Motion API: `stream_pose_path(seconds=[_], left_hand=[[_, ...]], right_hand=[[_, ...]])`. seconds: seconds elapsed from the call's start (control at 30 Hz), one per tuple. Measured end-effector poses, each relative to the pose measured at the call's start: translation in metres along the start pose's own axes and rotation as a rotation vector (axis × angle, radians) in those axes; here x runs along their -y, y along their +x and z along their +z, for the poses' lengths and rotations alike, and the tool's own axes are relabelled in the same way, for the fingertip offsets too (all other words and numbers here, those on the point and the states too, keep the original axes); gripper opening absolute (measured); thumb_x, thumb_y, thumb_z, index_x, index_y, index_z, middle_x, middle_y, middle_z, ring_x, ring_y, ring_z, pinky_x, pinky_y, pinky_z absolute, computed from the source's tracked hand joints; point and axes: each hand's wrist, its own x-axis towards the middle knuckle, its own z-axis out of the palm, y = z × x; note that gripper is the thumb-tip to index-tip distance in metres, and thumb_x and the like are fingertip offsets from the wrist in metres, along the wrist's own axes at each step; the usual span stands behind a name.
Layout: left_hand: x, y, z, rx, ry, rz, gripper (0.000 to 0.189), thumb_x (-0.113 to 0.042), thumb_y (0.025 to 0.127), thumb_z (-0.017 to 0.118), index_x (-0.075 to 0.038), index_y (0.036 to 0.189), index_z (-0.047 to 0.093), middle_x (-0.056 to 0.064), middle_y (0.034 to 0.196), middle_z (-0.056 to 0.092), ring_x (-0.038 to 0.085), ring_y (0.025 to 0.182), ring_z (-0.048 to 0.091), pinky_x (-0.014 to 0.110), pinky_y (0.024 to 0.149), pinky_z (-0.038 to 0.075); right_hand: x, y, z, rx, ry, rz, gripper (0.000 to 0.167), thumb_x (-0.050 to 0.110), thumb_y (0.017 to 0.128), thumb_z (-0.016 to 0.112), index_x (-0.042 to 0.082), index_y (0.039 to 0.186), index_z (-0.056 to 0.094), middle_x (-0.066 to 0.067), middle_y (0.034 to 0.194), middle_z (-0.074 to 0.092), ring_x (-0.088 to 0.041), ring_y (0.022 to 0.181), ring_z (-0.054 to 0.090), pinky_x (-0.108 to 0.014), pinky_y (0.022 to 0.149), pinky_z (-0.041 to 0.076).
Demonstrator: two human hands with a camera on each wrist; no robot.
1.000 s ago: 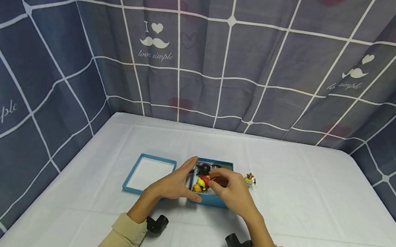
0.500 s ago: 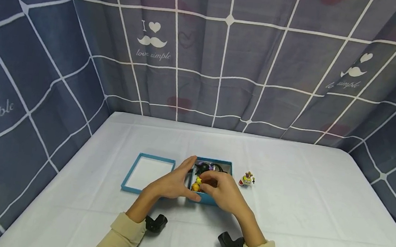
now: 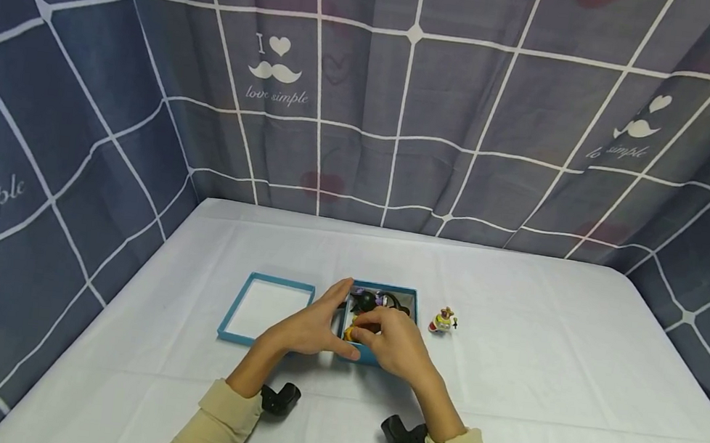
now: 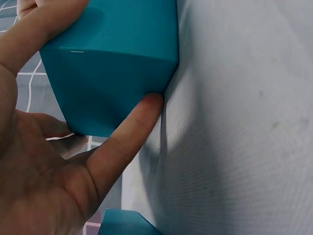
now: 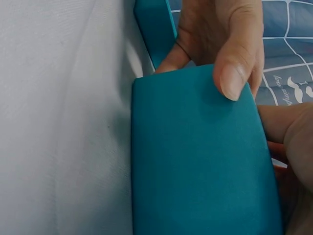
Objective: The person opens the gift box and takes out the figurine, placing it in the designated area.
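A teal box [image 3: 372,357] stands with its top off on the white table. My left hand [image 3: 310,326] holds its left end, thumb at the front and fingers at the back; the left wrist view shows the left hand [image 4: 49,166] around the box wall [image 4: 117,88]. My right hand [image 3: 397,339] reaches over the right part into the box, its thumb and index finger pinching at a small yellow toy figure [image 3: 348,335], mostly hidden by them. Behind it in the box lies a black toy figure [image 3: 364,301]. In the right wrist view the box side [image 5: 200,156] hides the right fingertips.
Left of the box lies its teal-rimmed lid [image 3: 272,311], white inside facing up. A small toy figurine [image 3: 443,321] in yellow, red and white is on the table to the right. A grey curtain [image 3: 368,106] with white grid lines surrounds the table.
My right hand has moved left and slightly down inside the box, now covering most of the yellow figure. The right-hand figurine has come into fuller view. My left hand stays on the box.
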Motion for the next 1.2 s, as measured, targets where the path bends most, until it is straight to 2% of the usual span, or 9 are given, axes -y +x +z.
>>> stream_pose_path(seconds=[0.27,0.4,0.53,0.7,0.87,1.0,1.2], left_hand=[[0.0,0.0,0.0,-0.002,-0.007,0.023,0.121,-0.029,0.076,0.087,-0.004,0.158,0.001,0.016,0.164,-0.002,0.031,0.149,0.002,0.057,0.114,0.019],[0.001,0.0,0.001,0.001,0.008,0.038,0.121,-0.029,0.077,0.086,-0.004,0.158,-0.001,0.017,0.163,-0.003,0.031,0.149,0.001,0.056,0.114,0.019],[0.001,0.001,0.002,0.003,0.021,0.033,0.122,-0.03,0.077,0.086,-0.006,0.158,-0.002,0.016,0.164,-0.003,0.029,0.149,0.001,0.056,0.114,0.019],[-0.001,0.001,0.004,0.008,0.012,0.032,0.121,-0.03,0.077,0.086,-0.005,0.158,-0.001,0.016,0.164,-0.003,0.03,0.149,0.002,0.057,0.114,0.02],[-0.001,0.0,0.006,0.008,0.0,0.032,0.12,-0.029,0.078,0.086,-0.006,0.158,-0.001,0.015,0.164,-0.003,0.031,0.149,0.002,0.057,0.113,0.021],[-0.001,-0.001,0.006,0.011,0.0,0.031,0.12,-0.029,0.078,0.085,-0.006,0.158,-0.002,0.015,0.164,-0.004,0.031,0.149,0.002,0.057,0.113,0.021],[0.002,-0.001,0.004,0.006,0.002,0.029,0.12,-0.029,0.079,0.085,-0.006,0.158,-0.002,0.016,0.164,-0.003,0.032,0.149,0.003,0.058,0.113,0.021]], right_hand=[[0.001,0.0,0.004,-0.039,-0.053,0.014,0.005,0.016,0.088,0.075,0.014,0.091,0.079,0.005,0.091,0.071,-0.01,0.079,0.061,-0.03,0.066,0.05],[0.0,-0.001,0.003,-0.033,-0.066,0.015,0.005,0.017,0.089,0.075,0.015,0.091,0.078,0.008,0.089,0.07,-0.009,0.077,0.061,-0.03,0.065,0.049],[0.0,0.001,-0.001,0.042,-0.04,0.03,0.012,0.02,0.09,0.073,0.013,0.099,0.078,0.008,0.089,0.069,-0.009,0.078,0.061,-0.03,0.065,0.049],[-0.001,0.006,-0.007,0.171,0.003,0.056,0.025,0.02,0.091,0.072,0.005,0.111,0.075,0.0,0.097,0.07,-0.012,0.079,0.061,-0.029,0.065,0.052],[-0.002,0.011,-0.009,0.224,0.028,0.069,0.021,0.015,0.089,0.074,0.002,0.106,0.076,-0.006,0.102,0.072,-0.018,0.086,0.065,-0.033,0.072,0.055],[-0.003,0.011,-0.008,0.201,0.034,0.06,0.014,0.014,0.089,0.075,0.006,0.1,0.078,-0.002,0.096,0.071,-0.017,0.086,0.063,-0.033,0.071,0.053],[-0.006,0.007,-0.003,0.122,0.028,-0.011,0.012,0.017,0.089,0.074,0.01,0.098,0.079,0.007,0.086,0.065,-0.01,0.078,0.057,-0.028,0.065,0.05]])
